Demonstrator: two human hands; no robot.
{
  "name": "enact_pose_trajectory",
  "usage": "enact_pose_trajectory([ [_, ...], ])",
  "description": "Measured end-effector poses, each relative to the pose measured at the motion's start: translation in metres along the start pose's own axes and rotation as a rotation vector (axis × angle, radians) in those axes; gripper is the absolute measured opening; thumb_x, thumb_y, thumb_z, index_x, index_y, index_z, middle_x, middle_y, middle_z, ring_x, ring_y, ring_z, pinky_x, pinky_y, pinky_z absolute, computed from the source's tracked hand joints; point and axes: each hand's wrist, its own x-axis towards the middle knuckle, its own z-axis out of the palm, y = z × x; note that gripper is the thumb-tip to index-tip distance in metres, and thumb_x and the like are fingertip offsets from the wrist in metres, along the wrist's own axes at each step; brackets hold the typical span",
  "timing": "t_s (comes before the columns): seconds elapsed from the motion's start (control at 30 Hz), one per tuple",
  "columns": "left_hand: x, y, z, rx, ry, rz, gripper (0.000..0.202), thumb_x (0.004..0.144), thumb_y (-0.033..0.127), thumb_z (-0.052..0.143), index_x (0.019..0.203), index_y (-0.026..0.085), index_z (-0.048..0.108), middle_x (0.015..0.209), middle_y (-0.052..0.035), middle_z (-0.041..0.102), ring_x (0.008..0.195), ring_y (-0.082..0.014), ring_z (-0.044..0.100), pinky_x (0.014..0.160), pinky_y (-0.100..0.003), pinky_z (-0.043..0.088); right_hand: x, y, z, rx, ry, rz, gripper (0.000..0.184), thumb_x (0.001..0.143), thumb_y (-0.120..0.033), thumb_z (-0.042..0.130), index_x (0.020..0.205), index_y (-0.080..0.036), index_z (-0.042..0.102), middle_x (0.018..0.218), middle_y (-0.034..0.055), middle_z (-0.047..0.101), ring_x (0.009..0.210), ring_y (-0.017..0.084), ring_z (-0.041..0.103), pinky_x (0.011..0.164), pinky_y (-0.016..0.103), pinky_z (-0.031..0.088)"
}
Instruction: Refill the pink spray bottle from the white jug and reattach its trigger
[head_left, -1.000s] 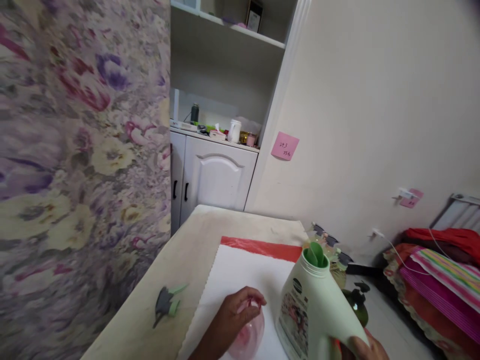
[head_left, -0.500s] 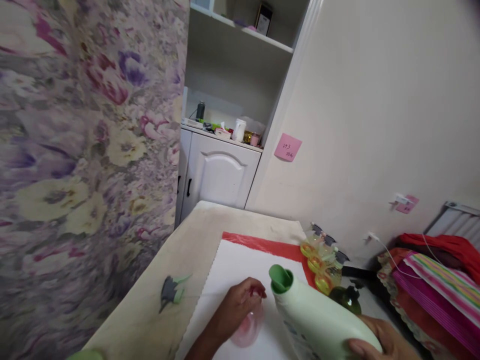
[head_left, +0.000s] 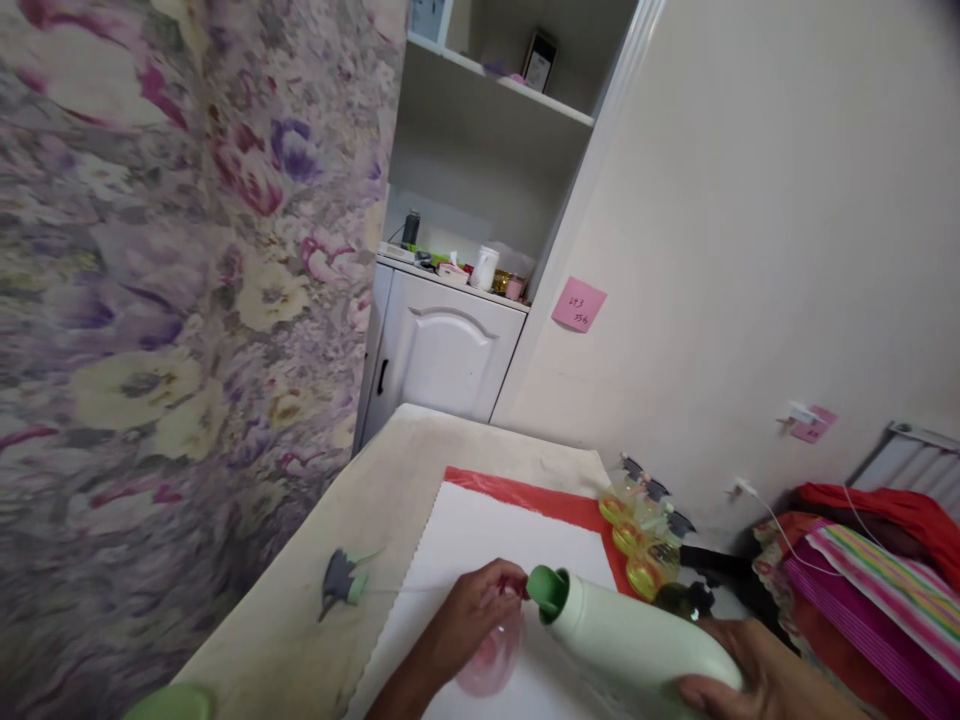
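My left hand (head_left: 461, 625) is closed around the neck of a small clear pink bottle (head_left: 491, 660) standing on a white sheet (head_left: 480, 530). My right hand (head_left: 750, 675) grips the base of a large pale green detergent bottle (head_left: 637, 645), tipped nearly flat. Its green spout (head_left: 547, 590) touches the pink bottle's mouth beside my left fingers. No liquid can be made out.
A grey and green spray-trigger head (head_left: 341, 580) lies on the beige table (head_left: 360, 500) to the left. Several yellow spray bottles (head_left: 637, 530) stand at the table's right edge over a red sheet (head_left: 525, 490). Floral curtain (head_left: 172, 300) at left, white cabinet (head_left: 442, 350) behind, bedding (head_left: 877, 560) at right.
The green bottle has tipped from nearly upright to nearly flat, its spout swinging down and left to the pink bottle's mouth. My left hand has stayed on the pink bottle.
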Motion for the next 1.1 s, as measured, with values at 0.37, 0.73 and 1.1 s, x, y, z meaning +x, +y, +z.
enact_pose_trajectory([
  [0.37, -0.001, -0.002, -0.001, -0.033, 0.025, -0.05, 0.015, 0.082, 0.027, 0.059, 0.094, 0.019, 0.066, 0.083, 0.001, 0.057, 0.083, -0.0172, 0.053, 0.075, -0.027, 0.037, 0.011, -0.005, 0.0, -0.115, 0.056, -0.082, 0.032, 0.072, -0.05, 0.068, 0.081, -0.02, 0.071, 0.072, 0.0015, 0.074, 0.063, 0.017, 0.062, 0.051, 0.02, 0.041],
  [0.73, 0.001, -0.002, 0.001, -0.011, 0.016, -0.025, 0.016, 0.085, 0.031, 0.059, 0.095, 0.019, 0.065, 0.085, -0.0001, 0.06, 0.084, -0.0172, 0.054, 0.075, -0.026, 0.038, 0.018, -0.008, -0.013, -0.241, 0.037, -0.109, 0.033, 0.071, -0.052, 0.07, 0.076, -0.02, 0.068, 0.068, 0.002, 0.073, 0.059, 0.017, 0.062, 0.048, 0.021, 0.036],
  [1.1, 0.001, -0.005, 0.004, 0.003, 0.047, -0.009, 0.017, 0.085, 0.032, 0.058, 0.094, 0.019, 0.065, 0.083, 0.0003, 0.059, 0.081, -0.0166, 0.053, 0.073, -0.026, 0.038, 0.023, -0.029, -0.021, -0.362, 0.025, -0.081, 0.046, 0.07, -0.063, 0.061, 0.072, -0.019, 0.07, 0.063, 0.0069, 0.073, 0.052, 0.018, 0.059, 0.045, 0.024, 0.032],
])
